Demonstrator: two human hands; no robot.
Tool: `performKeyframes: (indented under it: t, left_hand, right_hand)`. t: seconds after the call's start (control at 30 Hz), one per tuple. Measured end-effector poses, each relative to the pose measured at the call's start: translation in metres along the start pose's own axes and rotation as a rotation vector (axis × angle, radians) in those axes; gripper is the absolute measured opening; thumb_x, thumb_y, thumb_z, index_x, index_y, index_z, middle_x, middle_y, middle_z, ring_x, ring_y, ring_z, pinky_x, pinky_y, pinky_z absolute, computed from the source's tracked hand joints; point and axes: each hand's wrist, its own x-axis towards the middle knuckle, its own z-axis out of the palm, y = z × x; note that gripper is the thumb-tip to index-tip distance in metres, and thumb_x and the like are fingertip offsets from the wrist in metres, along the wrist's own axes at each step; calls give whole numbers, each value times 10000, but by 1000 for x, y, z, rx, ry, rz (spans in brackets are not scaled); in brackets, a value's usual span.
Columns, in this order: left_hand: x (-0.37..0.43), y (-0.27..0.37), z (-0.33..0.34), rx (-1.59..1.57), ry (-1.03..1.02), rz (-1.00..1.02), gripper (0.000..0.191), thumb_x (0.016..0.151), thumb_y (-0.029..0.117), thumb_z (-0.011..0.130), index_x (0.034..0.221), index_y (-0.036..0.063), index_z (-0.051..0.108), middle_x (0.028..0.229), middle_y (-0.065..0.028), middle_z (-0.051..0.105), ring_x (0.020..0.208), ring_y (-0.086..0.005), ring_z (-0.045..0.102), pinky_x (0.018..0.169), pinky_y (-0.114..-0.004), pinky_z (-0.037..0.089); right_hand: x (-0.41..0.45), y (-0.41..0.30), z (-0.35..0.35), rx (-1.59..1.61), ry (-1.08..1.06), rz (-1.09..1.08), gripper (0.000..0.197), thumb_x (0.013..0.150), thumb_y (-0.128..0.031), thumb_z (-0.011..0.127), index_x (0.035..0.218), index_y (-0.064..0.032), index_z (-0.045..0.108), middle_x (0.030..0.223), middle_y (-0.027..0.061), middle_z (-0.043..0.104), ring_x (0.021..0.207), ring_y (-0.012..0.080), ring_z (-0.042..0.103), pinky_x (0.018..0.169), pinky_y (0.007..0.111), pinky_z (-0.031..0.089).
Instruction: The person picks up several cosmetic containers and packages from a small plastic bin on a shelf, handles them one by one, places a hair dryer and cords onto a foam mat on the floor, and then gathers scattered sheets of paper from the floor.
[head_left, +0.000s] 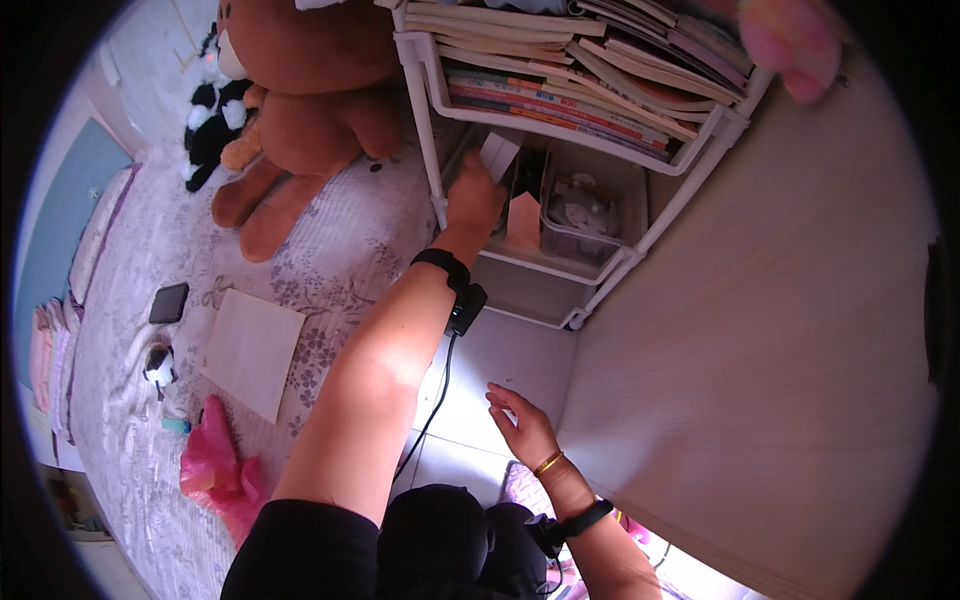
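My left hand (474, 196) reaches into the middle tier of a white plastic shelf cart (425, 127). Its fingertips are partly hidden beside a white flat box or folded card (499, 154), and I cannot tell whether they grip it. Just right of the hand stand a pink paper piece (523, 221) and a dark narrow container (529, 171). A clear plastic bin (634, 202) with a grey-and-white item (581, 210) sits at that tier's right side. My right hand (529, 429) hangs above the tiled floor, holding nothing, its fingers loosely apart.
Stacked books (555, 105) fill the cart's upper tier. A wooden panel (750, 300) borders the right. On the bed (330, 247) lie a brown plush bear (315, 127), a white sheet (255, 352), a dark phone (169, 303) and a pink plastic bag (217, 465). A cable (439, 405) trails from my left wrist strap.
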Motion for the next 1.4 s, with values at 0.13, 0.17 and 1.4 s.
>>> performKeyframes:
  t: [0.13, 0.17, 1.4]
  left_hand:
    - [7, 3, 12, -10, -36, -31, 539, 781, 29, 628, 1231, -39, 340, 1048, -334, 617, 942, -517, 616, 829, -552, 521]
    - [8, 7, 14, -1, -70, -105, 527, 788, 31, 627, 1217, -35, 328, 1040, -345, 616, 935, -521, 617, 827, -555, 523]
    - [35, -69, 91, 532, -79, -158, 774, 874, 34, 625, 1478, -53, 149, 1341, -302, 466, 1232, -444, 514, 989, -490, 484]
  right_hand:
    - [-2, 8, 1, 22, -1, 10, 371, 954, -151, 632, 1316, -82, 584, 1135, 131, 711, 1054, 235, 688, 922, 333, 521]
    - [-2, 10, 1, 18, -2, 6, 371, 955, -149, 632, 1316, -80, 583, 1135, 133, 711, 1053, 235, 688, 920, 333, 521]
    - [-3, 11, 10, 22, -46, 43, 384, 952, -135, 627, 1328, -82, 571, 1139, 135, 710, 1036, 234, 695, 913, 340, 528]
